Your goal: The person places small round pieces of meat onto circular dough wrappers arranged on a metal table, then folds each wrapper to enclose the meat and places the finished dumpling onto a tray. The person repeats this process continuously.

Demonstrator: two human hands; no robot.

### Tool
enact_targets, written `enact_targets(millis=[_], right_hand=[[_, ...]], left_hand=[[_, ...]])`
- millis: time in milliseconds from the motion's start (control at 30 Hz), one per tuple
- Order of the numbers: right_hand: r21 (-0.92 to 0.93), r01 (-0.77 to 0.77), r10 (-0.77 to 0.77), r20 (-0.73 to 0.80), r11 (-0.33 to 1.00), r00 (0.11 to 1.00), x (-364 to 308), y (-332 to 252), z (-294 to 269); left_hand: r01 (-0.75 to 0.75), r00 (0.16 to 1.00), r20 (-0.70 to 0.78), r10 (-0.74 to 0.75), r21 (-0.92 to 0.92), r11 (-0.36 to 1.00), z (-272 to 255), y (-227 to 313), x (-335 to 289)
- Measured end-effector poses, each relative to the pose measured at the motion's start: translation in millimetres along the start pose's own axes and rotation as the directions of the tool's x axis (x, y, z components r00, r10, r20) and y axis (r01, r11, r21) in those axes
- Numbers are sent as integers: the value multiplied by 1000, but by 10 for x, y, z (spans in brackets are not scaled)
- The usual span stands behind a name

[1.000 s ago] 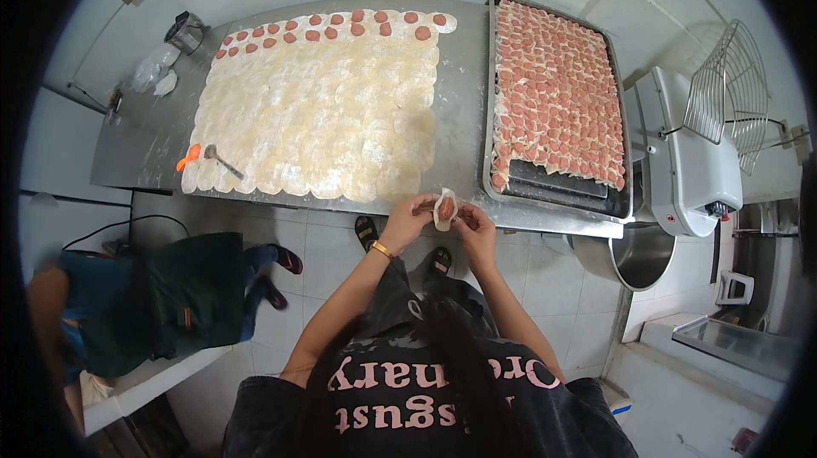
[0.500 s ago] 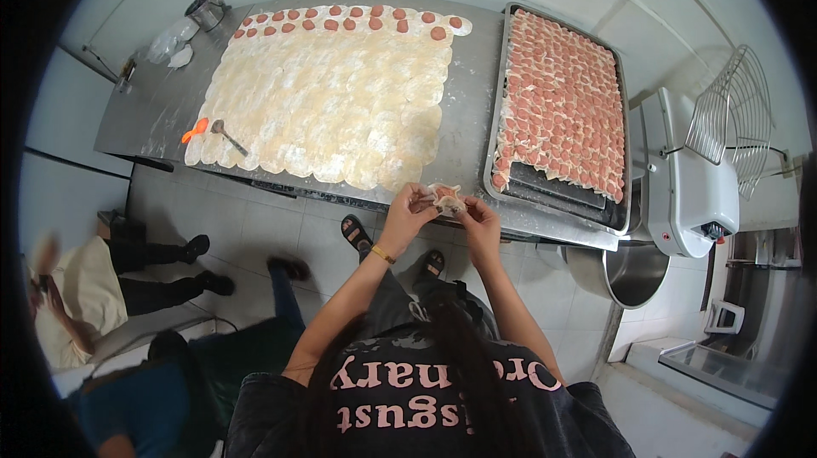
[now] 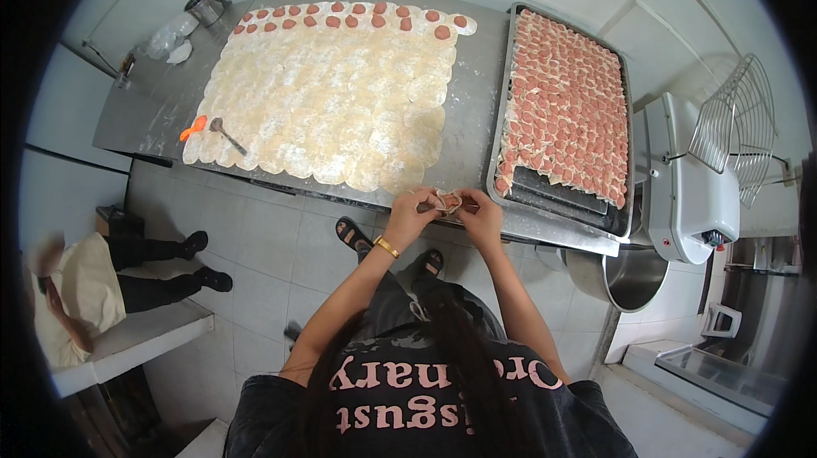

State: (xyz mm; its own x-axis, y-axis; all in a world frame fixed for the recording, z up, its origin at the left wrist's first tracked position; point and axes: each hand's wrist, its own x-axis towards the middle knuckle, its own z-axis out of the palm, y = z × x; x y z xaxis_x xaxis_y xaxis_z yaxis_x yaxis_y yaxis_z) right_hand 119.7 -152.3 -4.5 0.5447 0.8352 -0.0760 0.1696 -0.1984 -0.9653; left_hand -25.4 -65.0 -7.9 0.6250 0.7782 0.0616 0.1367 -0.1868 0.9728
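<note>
Over the table's front edge, my left hand (image 3: 410, 216) and my right hand (image 3: 482, 218) pinch opposite sides of one dumpling (image 3: 449, 202). Its thin dough is gathered upward around pink filling, which still shows at the top. Beyond my hands, overlapping floured dough wrappers (image 3: 328, 92) cover much of the table, and two rows at the far edge carry pink filling balls (image 3: 378, 21). To the right, a large metal tray (image 3: 494, 151) holds closely packed open-topped dumplings (image 3: 566, 105). A spoon-like tool (image 3: 228, 136) lies on the wrappers at the near left, beside an orange object (image 3: 195, 127).
The steel table (image 3: 477, 75) bears a metal pot (image 3: 205, 5) and a plastic bag (image 3: 173, 35) at the back left. Right of the tray stand a white mixer (image 3: 685, 177) with a wire guard and a steel bowl (image 3: 634, 275). Another person (image 3: 89, 288) is at left.
My hands have drawn the dough sides closer around the filling. A person in blue behind me at the lower left has moved out of view. The spoon and tray stay put.
</note>
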Motion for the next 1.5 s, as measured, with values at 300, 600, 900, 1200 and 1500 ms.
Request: enact_targets(millis=[300, 600, 900, 1200, 1500], right_hand=[[-305, 224, -213, 67, 926, 975, 180, 3, 76], [-407, 192, -185, 58, 893, 981, 24, -22, 68], [-453, 243, -252, 42, 858, 967, 78, -82, 19], [-439, 298, -315, 35, 848, 948, 126, -75, 61], [-455, 299, -310, 52, 839, 949, 151, -38, 95]], left_hand=[[107, 994, 12, -111, 184, 977, 64, -22, 133], [43, 991, 112, -74, 263, 964, 37, -45, 160], [-1, 967, 243, -81, 321, 947, -77, -4, 254], [-37, 973, 223, -56, 390, 920, -83, 36, 301], [2, 973, 218, -79, 332, 943, -75, 45, 312]])
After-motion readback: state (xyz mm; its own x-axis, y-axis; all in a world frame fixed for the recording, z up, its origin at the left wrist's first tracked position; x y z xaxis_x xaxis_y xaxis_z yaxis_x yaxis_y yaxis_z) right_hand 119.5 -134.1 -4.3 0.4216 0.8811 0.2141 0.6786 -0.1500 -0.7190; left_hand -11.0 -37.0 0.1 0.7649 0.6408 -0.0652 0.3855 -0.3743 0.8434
